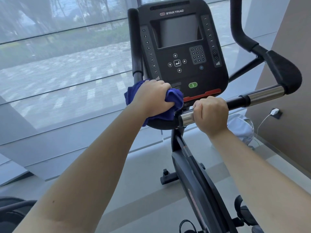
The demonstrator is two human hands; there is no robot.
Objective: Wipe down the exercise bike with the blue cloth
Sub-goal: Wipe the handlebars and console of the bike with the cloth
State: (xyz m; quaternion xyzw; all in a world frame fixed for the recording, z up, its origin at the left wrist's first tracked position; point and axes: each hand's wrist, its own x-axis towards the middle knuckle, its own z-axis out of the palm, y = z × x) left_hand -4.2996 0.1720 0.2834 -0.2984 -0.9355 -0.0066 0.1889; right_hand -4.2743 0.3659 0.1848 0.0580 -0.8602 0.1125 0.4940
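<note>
Exercise bike (193, 174), seen from the rider's position, facing a screened window (58, 56) that fills the left and far side of the scene. At left of the machine, a black upright grip (134, 39) rises beside the console (178, 52). Below it, the left hand (151, 98) grasps the blue cloth (175, 98), fingers curled round the bunched fabric, which lies on the black left arm pad (159, 123) at the console's near-left corner. The cloth's folds spill out on both sides of the hand and overlap the console's lower edge. At centre, the console shows a dark screen, a keypad and a green button (192, 85). Just right of the cloth, the right hand (212, 113) is clenched round the handlebar (265, 95), gripping it on a chrome section near the centre post. The bar runs on to the right, ending at the right arm pad (284, 73). On the floor at right lies a white bag (240, 126), near a white charger (274, 112) plugged into the wall.
</note>
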